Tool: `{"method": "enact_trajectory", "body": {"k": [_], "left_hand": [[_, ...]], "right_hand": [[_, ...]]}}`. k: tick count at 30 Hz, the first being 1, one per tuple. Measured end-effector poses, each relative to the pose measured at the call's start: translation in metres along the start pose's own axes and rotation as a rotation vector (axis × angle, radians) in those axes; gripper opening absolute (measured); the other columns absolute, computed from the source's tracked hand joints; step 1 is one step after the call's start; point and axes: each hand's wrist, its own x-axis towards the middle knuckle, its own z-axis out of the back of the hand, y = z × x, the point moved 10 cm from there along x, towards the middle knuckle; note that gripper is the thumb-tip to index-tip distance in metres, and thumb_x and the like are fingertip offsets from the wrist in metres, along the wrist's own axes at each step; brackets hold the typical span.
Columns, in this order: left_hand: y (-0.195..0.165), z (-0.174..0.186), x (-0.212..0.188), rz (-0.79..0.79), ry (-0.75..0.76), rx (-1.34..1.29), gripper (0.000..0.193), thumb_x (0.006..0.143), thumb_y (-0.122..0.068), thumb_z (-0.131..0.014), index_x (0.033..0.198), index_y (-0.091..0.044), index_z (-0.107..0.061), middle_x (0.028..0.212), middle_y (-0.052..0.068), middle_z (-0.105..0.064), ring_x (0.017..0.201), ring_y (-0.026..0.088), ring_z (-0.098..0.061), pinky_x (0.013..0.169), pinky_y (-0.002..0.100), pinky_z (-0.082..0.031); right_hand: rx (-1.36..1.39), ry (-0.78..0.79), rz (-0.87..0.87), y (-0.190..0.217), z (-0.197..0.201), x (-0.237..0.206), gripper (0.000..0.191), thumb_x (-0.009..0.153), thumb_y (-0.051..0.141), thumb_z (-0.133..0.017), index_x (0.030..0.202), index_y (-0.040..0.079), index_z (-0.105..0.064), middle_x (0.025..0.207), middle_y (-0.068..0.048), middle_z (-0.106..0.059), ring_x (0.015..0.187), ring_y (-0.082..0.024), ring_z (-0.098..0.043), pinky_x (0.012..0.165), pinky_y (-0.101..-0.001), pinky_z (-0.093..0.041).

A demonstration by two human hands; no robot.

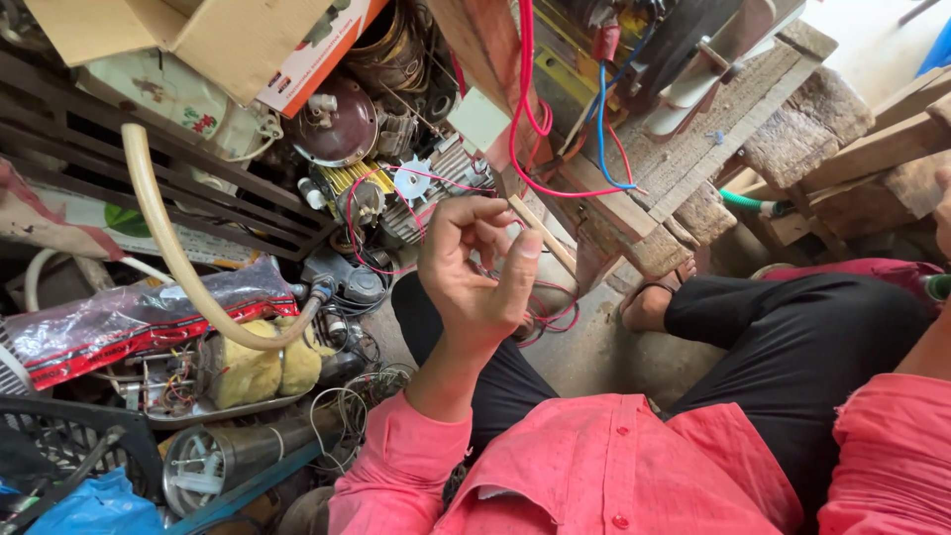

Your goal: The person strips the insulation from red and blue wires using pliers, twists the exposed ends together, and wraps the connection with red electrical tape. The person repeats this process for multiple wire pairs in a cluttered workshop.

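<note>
One left hand (475, 267), fingers curled

I pinch a thin pink wire (500, 230) between the thumb and fingertips of my raised left hand (474, 277); the wire is slack, looping down past my knee toward the floor.

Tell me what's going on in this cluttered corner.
A person in a pink shirt and black trousers sits on the floor among old motors and electrical scrap. Their left hand is raised, fingers curled and pinched together as if on something small, too small to make out, close to thin red wires. The right hand barely shows at the frame's edge. Ahead lie a motor with yellow windings, a beige hose and a rough wooden frame carrying red and blue wires.
</note>
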Motion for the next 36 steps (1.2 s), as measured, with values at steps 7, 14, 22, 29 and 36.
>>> {"method": "enact_trajectory", "body": {"k": [7, 14, 22, 29, 36], "left_hand": [[0.022, -0.017, 0.006, 0.069, -0.077, -0.144, 0.035, 0.087, -0.006, -0.087, 0.115, 0.0, -0.066, 0.099, 0.002, -0.071, 0.076, 0.001, -0.056, 0.068, 0.018, -0.044], [0.029, -0.032, 0.001, 0.137, -0.044, -0.22, 0.014, 0.099, 0.004, -0.071, 0.112, 0.001, -0.068, 0.101, 0.009, -0.074, 0.088, 0.009, -0.07, 0.081, 0.024, -0.057], [0.006, -0.009, -0.01, -0.02, -0.032, -0.221, 0.015, 0.1, 0.004, -0.066, 0.114, 0.0, -0.063, 0.112, 0.009, -0.069, 0.099, 0.012, -0.066, 0.093, 0.026, -0.055], [0.008, -0.008, -0.001, -0.025, 0.062, -0.308, 0.011, 0.103, 0.0, -0.068, 0.112, -0.001, -0.063, 0.116, 0.009, -0.071, 0.11, 0.014, -0.066, 0.105, 0.029, -0.052], [-0.003, -0.013, 0.007, -0.06, 0.074, -0.237, 0.011, 0.103, -0.004, -0.072, 0.111, -0.002, -0.065, 0.109, 0.008, -0.071, 0.099, 0.012, -0.067, 0.093, 0.025, -0.052]], "right_hand": [[0.093, 0.036, 0.108, 0.06, 0.012, 0.012, 0.033, 0.088, 0.013, -0.076, 0.119, 0.014, -0.064, 0.137, -0.01, -0.065, 0.111, -0.024, -0.065, 0.088, -0.0367, -0.05], [-0.012, 0.376, 1.144, 0.261, -0.016, -0.054, 0.03, 0.09, 0.015, -0.077, 0.117, 0.019, -0.064, 0.139, -0.008, -0.065, 0.111, -0.024, -0.066, 0.088, -0.0372, -0.051], [-0.515, 0.318, 1.777, 0.326, -0.08, -0.083, 0.044, 0.092, 0.023, -0.068, 0.136, 0.023, -0.07, 0.14, 0.001, -0.056, 0.111, -0.014, -0.061, 0.08, -0.0315, -0.049], [-0.526, -0.102, 1.967, 0.334, -0.094, -0.097, 0.034, 0.101, 0.016, -0.073, 0.133, 0.028, -0.074, 0.134, 0.013, -0.06, 0.112, -0.012, -0.057, 0.081, -0.029, -0.046], [-0.446, 0.038, 1.922, 0.352, -0.099, -0.094, 0.023, 0.092, 0.024, -0.075, 0.114, 0.026, -0.081, 0.125, 0.01, -0.071, 0.104, -0.01, -0.061, 0.078, -0.026, -0.044]]}}
